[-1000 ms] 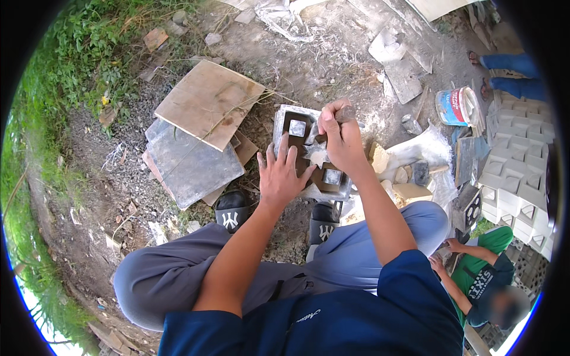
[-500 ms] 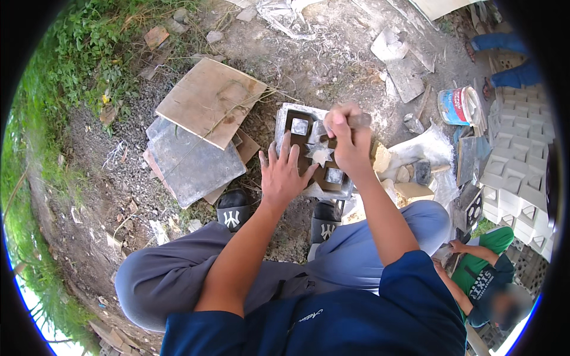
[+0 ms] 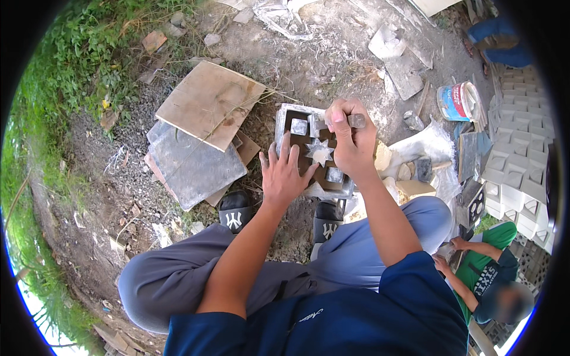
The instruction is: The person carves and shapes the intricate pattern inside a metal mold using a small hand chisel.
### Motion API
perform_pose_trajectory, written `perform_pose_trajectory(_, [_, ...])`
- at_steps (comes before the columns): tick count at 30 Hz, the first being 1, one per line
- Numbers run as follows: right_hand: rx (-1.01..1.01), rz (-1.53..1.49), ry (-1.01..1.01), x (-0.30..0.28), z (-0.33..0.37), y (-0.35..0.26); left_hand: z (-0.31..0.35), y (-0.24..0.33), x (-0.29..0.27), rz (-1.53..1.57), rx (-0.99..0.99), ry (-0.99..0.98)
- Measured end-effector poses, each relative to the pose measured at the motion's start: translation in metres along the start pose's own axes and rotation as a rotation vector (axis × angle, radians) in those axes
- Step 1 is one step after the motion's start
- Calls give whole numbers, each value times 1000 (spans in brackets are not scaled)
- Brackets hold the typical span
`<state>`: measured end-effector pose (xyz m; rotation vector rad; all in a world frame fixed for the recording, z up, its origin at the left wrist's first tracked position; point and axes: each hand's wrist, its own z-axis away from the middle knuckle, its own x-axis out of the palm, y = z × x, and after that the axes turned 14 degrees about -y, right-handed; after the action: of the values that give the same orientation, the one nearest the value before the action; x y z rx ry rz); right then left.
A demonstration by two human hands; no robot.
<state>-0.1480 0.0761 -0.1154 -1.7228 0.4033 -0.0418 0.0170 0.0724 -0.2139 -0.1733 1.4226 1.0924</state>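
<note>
A grey square mould (image 3: 282, 118) lies on the ground between my feet. Inside it stand a star-shaped piece (image 3: 320, 153) in the middle and square metal blocks (image 3: 298, 127) around it, with brown recesses between them. My left hand (image 3: 281, 181) rests with spread fingers on the mould's near left side, its thumb close to the star. Over the right side, my right hand (image 3: 355, 145) is closed round a short, grey-brown, stubby bar (image 3: 356, 121), its end sticking out past the thumb. The right hand hides part of the mould, so I cannot tell whether the bar touches it.
Left of the mould lie a wooden board (image 3: 208, 101) and a grey slab (image 3: 196, 166). On the right are a plastic sheet (image 3: 421, 142) with broken chunks, a paint bucket (image 3: 457, 102) and stacked pale blocks (image 3: 516, 160). A co-worker (image 3: 490, 273) crouches at lower right; another person's legs (image 3: 499, 41) show above.
My right hand, blurred before, has shifted slightly right and now shows sharply with the bar still in it. My left hand stays in place on the mould.
</note>
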Motion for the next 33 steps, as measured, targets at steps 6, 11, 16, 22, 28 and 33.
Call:
perform_pose_trajectory(6, [120,7,10,2,-3,-5,3,1,-1,-14,-33,-55])
perform_pose_trajectory(11, [99,-72,8,0,5,20,-2,5,2,3,4,-13])
perform_pose_trajectory(16, [-12,-65,22,8,7,1,2,-2,0,-57,-5,-2])
perform_pose_trajectory(22, [19,-112,29,6,3,11,2,-1,-1,0,-33,96])
perform_pose_trajectory(28, [-166,-91,7,-8,9,13,-2,6,-4,37,-45,74])
perform_pose_trajectory(33, [-90,-24,-32,-3,8,4,0,3,-6,31,-133,-2])
